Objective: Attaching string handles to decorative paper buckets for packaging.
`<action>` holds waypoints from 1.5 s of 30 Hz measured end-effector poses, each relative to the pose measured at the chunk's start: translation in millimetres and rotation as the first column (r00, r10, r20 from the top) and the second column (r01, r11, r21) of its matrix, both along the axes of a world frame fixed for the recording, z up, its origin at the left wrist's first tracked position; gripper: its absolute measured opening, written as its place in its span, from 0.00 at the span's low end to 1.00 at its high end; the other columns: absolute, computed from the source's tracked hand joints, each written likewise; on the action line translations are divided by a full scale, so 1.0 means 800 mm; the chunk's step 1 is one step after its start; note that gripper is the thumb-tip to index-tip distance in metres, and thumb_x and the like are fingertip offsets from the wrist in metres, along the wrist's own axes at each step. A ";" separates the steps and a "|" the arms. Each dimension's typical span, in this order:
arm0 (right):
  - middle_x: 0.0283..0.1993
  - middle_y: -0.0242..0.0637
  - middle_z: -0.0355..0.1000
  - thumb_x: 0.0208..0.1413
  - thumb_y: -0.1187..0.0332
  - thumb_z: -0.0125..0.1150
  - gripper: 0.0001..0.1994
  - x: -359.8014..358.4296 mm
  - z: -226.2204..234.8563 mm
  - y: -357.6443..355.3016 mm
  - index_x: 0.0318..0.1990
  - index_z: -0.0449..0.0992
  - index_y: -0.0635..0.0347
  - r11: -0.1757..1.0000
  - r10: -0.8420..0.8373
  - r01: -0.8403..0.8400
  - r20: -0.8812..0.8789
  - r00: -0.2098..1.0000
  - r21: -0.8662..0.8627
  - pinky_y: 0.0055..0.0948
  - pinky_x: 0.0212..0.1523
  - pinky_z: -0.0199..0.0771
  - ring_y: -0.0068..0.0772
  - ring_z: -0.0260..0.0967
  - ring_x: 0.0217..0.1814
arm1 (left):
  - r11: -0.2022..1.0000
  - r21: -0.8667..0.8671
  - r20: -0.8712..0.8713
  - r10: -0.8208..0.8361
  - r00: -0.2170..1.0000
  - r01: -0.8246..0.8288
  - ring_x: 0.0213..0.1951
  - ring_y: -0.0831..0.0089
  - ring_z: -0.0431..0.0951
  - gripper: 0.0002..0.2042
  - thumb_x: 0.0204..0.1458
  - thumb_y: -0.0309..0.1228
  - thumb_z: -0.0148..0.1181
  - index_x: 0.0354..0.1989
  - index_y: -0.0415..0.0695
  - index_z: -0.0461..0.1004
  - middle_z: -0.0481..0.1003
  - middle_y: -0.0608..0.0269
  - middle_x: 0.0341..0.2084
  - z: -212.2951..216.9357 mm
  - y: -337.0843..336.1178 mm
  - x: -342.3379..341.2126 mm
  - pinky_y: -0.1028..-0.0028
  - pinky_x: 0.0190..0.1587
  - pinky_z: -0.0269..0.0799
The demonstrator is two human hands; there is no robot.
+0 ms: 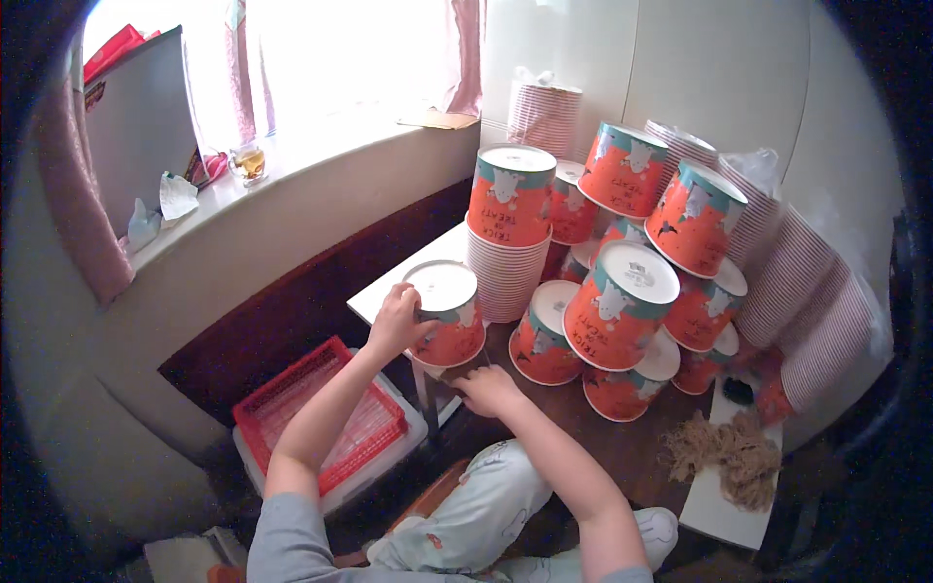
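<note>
An upside-down orange-and-teal paper bucket (455,342) with a white base stands at the table's left corner. My left hand (398,321) grips its left side, fingers up near the base edge and thumb lower on the wall. By the bucket's lower rim is my right hand (488,391), its fingers curled together; a thin dark line shows at the fingertips, and what they hold, if anything, is too small to name. Just behind stands a nested stack of buckets (507,272) with an orange bucket (512,199) upside down on top.
More upside-down buckets (622,301) are piled on the right, before tall nested stacks (787,277) in clear plastic. Brown fibre (729,457) lies on a white board (729,520) at lower right. A red basket (255,408) sits below left. A glass cup (249,165) is on the sill.
</note>
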State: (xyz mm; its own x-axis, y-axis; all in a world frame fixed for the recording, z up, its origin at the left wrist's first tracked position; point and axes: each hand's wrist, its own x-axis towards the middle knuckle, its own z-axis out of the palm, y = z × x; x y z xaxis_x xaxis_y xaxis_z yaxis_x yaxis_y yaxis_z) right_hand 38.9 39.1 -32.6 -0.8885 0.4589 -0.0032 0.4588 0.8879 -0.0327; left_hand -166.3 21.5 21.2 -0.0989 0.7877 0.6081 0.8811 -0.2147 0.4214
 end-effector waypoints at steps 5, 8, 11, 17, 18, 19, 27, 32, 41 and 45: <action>0.38 0.35 0.70 0.45 0.60 0.51 0.15 -0.002 0.002 0.009 0.42 0.71 0.48 0.993 -0.112 0.109 0.074 0.991 0.033 0.42 0.50 0.58 0.36 0.67 0.44 | 0.989 -0.094 -0.038 -0.115 0.993 0.111 0.39 0.56 0.67 0.20 0.30 0.34 0.67 0.25 0.40 0.61 0.65 0.52 0.33 0.011 0.003 -0.007 0.65 0.39 0.66; 0.40 0.35 0.70 0.45 0.61 0.51 0.14 -0.005 0.000 0.006 0.42 0.71 0.46 0.997 -0.079 0.080 0.037 0.996 -0.018 0.44 0.52 0.56 0.36 0.66 0.46 | 0.991 -0.117 -0.052 -0.073 0.996 0.067 0.39 0.56 0.67 0.20 0.30 0.34 0.67 0.26 0.41 0.62 0.66 0.54 0.33 0.011 0.001 -0.008 0.65 0.39 0.66; 0.42 0.37 0.69 0.45 0.63 0.50 0.14 -0.017 -0.004 0.006 0.42 0.72 0.43 0.998 0.020 -0.021 -0.025 0.999 -0.055 0.44 0.53 0.55 0.36 0.64 0.49 | 0.995 -0.104 -0.055 -0.006 0.998 0.001 0.40 0.57 0.67 0.19 0.30 0.34 0.67 0.26 0.41 0.62 0.66 0.55 0.33 0.006 -0.003 0.001 0.64 0.39 0.66; 0.43 0.41 0.68 0.45 0.66 0.49 0.16 -0.054 -0.001 -0.006 0.44 0.71 0.43 0.946 0.124 -0.150 -0.110 0.986 -0.286 0.41 0.53 0.56 0.43 0.63 0.48 | 0.989 -0.126 -0.056 0.074 0.996 -0.080 0.41 0.57 0.66 0.20 0.29 0.34 0.67 0.27 0.41 0.63 0.66 0.55 0.33 0.006 -0.001 0.012 0.64 0.40 0.66; 0.43 0.42 0.68 0.45 0.67 0.49 0.16 -0.057 0.001 -0.008 0.44 0.71 0.44 0.902 0.090 -0.145 -0.151 0.984 -0.406 0.40 0.54 0.57 0.45 0.64 0.47 | 0.989 -0.126 -0.056 0.075 0.996 -0.082 0.41 0.57 0.66 0.20 0.29 0.34 0.67 0.27 0.41 0.63 0.66 0.55 0.33 0.006 -0.003 0.010 0.64 0.40 0.66; 0.43 0.42 0.68 0.45 0.67 0.49 0.16 -0.057 0.003 -0.009 0.44 0.71 0.44 0.902 0.091 -0.146 -0.151 0.984 -0.407 0.40 0.54 0.57 0.45 0.64 0.47 | 0.992 -0.117 -0.058 0.049 0.997 -0.056 0.42 0.56 0.66 0.20 0.29 0.34 0.67 0.27 0.41 0.63 0.66 0.55 0.33 0.005 -0.004 0.008 0.64 0.41 0.66; 0.35 0.46 0.71 0.45 0.61 0.52 0.23 -0.029 0.004 0.016 0.50 0.60 0.56 0.991 -0.081 0.084 0.031 0.996 -0.102 0.46 0.45 0.60 0.43 0.69 0.39 | 0.988 -0.080 -0.033 -0.135 0.990 0.132 0.42 0.54 0.65 0.22 0.27 0.35 0.68 0.28 0.41 0.62 0.67 0.55 0.32 0.000 0.006 -0.022 0.63 0.45 0.63; 0.34 0.38 0.72 0.43 0.54 0.52 0.21 -0.002 0.017 0.020 0.44 0.68 0.54 0.972 -0.207 0.225 0.194 0.959 -0.074 0.44 0.46 0.59 0.39 0.71 0.37 | 0.971 -0.159 0.029 -0.177 0.984 0.179 0.43 0.57 0.66 0.22 0.28 0.34 0.68 0.30 0.40 0.63 0.67 0.56 0.35 0.002 0.011 -0.045 0.67 0.44 0.63; 0.48 0.30 0.65 0.45 0.67 0.50 0.15 -0.003 -0.019 0.037 0.43 0.70 0.51 0.977 0.130 -0.092 -0.193 0.973 0.195 0.37 0.45 0.63 0.32 0.61 0.50 | 0.919 -0.166 0.100 -0.344 0.933 0.357 0.46 0.61 0.66 0.21 0.28 0.28 0.68 0.27 0.41 0.60 0.67 0.55 0.42 0.001 0.026 -0.079 0.69 0.46 0.63; 0.47 0.29 0.65 0.46 0.69 0.47 0.14 -0.018 -0.026 0.039 0.42 0.70 0.53 0.953 0.263 -0.210 -0.254 0.931 0.218 0.37 0.46 0.63 0.32 0.62 0.48 | 0.910 -0.206 0.103 -0.346 0.933 0.360 0.45 0.61 0.67 0.21 0.29 0.28 0.69 0.27 0.41 0.60 0.67 0.55 0.43 0.007 0.029 -0.073 0.70 0.46 0.64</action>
State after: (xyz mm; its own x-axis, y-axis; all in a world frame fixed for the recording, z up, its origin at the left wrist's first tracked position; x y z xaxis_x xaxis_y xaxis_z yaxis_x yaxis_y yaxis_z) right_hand 24.2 70.5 -53.8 -0.9242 0.2039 0.3230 0.2304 0.9720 0.0458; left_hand -224.8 44.4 26.8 0.1779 0.8902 0.4195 0.7348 -0.4037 0.5450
